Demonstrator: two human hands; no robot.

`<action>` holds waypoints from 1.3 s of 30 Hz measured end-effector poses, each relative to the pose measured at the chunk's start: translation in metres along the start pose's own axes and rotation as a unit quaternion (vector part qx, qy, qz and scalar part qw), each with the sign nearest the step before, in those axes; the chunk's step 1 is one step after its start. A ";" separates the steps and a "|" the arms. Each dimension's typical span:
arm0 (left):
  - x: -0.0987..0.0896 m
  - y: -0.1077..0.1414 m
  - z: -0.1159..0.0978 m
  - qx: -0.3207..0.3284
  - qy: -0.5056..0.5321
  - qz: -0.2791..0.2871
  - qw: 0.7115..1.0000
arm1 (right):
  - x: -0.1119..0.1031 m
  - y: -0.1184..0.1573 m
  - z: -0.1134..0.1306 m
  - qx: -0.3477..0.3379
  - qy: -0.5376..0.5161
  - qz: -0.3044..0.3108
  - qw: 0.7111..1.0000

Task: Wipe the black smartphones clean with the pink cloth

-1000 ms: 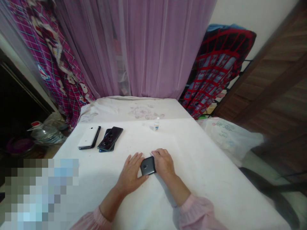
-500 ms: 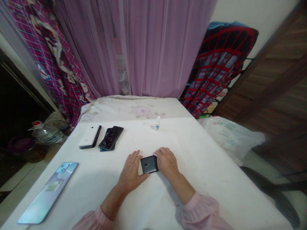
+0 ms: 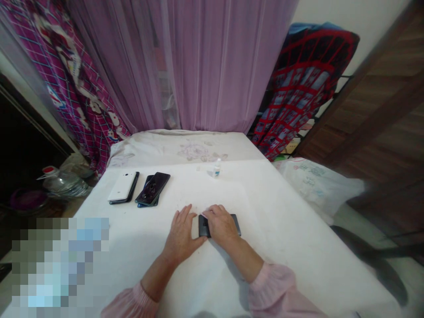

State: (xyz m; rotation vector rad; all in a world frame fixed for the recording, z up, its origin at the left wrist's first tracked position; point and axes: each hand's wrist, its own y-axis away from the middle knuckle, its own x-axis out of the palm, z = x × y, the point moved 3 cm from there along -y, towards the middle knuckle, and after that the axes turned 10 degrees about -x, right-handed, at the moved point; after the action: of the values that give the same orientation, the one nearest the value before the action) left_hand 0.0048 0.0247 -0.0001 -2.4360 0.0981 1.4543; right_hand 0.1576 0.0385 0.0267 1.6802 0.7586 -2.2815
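A dark grey smartphone lies back up and crosswise on the white cloth in front of me. My left hand is at its left end, thumb against the lower corner and index finger by the upper corner, steadying it between them. My right hand rests across the phone's back with fingers bent and covers its middle. A bit of something whitish shows at the right fingertips, too small to name. The phone's camera area is partly hidden by that hand.
A small white bottle stands farther back. To the left lie a white phone on a dark one, and a black phone on a blue one. The near left corner is pixelated. A plastic bag is beyond the right edge.
My right hand has slid left over the phone, from its right end to the camera area, uncovering the right end. My left hand stays by the left end.
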 end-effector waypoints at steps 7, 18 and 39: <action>-0.003 -0.002 -0.004 0.012 -0.049 0.050 0.997 | 0.002 -0.003 0.005 0.006 -0.018 -0.014 1.000; -0.003 -0.004 -0.004 0.018 -0.033 0.049 0.998 | -0.019 0.040 -0.048 0.052 0.022 -0.067 0.996; -0.001 -0.004 -0.003 0.028 -0.044 0.046 0.998 | -0.016 0.092 -0.015 0.042 0.002 -0.158 0.987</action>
State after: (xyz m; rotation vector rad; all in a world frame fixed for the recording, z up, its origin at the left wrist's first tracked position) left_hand 0.0080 0.0271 0.0031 -2.3465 0.2303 1.5740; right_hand 0.2167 -0.0341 0.0125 1.7040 1.0058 -2.5521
